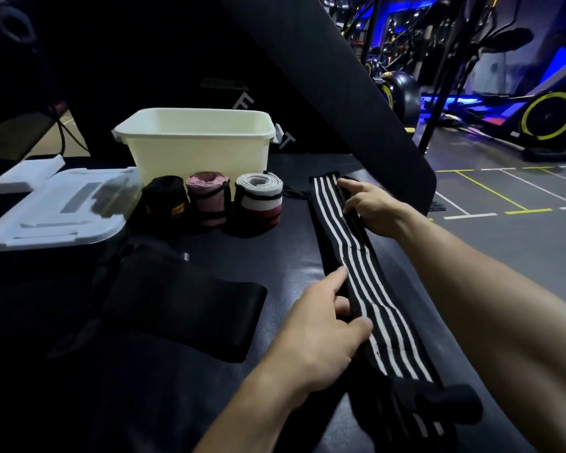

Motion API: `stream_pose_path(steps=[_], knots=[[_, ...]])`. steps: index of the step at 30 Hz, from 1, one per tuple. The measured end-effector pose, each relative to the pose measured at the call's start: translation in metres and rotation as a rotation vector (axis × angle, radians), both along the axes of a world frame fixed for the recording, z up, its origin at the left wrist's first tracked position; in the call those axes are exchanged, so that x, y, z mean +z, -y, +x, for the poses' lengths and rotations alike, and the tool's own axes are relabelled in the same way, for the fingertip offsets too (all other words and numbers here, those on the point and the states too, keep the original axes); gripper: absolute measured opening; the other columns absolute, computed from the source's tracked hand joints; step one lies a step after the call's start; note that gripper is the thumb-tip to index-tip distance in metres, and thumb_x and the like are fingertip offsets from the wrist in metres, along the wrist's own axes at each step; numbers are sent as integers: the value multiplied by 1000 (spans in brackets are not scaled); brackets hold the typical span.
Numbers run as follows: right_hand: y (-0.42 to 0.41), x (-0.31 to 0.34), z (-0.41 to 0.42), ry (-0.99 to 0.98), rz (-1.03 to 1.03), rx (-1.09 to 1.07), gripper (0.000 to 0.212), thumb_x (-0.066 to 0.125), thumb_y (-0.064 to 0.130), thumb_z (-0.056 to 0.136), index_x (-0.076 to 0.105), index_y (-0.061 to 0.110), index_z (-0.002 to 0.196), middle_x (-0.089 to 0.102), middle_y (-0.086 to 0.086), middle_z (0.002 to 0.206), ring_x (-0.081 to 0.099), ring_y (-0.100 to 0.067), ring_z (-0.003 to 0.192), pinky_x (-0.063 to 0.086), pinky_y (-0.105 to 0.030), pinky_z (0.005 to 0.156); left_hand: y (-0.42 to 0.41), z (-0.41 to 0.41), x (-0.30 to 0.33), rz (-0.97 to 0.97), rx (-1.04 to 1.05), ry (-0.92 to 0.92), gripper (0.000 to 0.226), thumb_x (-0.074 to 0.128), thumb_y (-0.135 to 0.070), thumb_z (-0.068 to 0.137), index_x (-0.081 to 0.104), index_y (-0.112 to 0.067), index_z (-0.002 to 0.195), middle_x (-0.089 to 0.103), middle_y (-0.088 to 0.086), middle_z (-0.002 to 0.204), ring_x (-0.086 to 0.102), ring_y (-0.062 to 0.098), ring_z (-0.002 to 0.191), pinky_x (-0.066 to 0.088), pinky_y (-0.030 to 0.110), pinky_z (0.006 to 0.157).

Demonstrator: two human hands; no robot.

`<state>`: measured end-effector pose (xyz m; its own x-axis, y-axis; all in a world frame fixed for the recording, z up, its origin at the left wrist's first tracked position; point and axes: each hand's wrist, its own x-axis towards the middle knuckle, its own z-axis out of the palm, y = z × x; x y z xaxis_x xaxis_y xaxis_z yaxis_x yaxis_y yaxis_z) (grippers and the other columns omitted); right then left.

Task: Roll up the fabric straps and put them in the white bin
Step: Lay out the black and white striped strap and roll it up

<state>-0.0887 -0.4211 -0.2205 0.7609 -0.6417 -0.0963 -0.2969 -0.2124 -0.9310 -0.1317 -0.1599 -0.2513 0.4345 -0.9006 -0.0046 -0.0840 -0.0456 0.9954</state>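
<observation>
A long black strap with white stripes lies stretched flat on the dark padded bench, running from far to near. My left hand pinches its left edge near the middle, thumb and fingers on the fabric. My right hand presses the strap's far part with straight fingers. Three rolled straps stand in front of the white bin: a black one, a pink one and a grey, white and red one.
The bin's clear lid lies at the left beside a white foam block. A black pad rests on the bench nearer me. An angled black backrest rises behind. Gym machines stand on the floor at the right.
</observation>
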Motion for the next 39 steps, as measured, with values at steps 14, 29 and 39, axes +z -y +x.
stream_pose_path(steps=[14, 29, 39], knots=[[-6, 9, -8, -410, -970, 104, 23, 82, 28, 75, 69, 22, 93, 54, -3, 101, 57, -25, 96, 43, -27, 79, -6, 4, 1, 151, 41, 154, 79, 76, -12, 90, 37, -29, 157, 69, 1, 95, 72, 19, 66, 61, 31, 59], [-132, -12, -214, 54, -557, 208, 12, 84, 32, 83, 77, 23, 87, 73, 6, 89, 72, -8, 87, 59, -26, 80, -24, -8, -2, 4, 79, 663, 34, 86, -22, 79, 62, -32, 101, 52, -11, 105, 63, 6, 62, 48, 16, 67], [-184, -45, -267, 246, -600, -42, 18, 74, 43, 88, 72, 25, 84, 66, 9, 91, 69, -14, 88, 53, -25, 77, -47, -41, 6, -77, -199, 779, 21, 67, -47, 95, 78, -36, 110, 65, -15, 105, 61, 4, 102, 44, 16, 89]])
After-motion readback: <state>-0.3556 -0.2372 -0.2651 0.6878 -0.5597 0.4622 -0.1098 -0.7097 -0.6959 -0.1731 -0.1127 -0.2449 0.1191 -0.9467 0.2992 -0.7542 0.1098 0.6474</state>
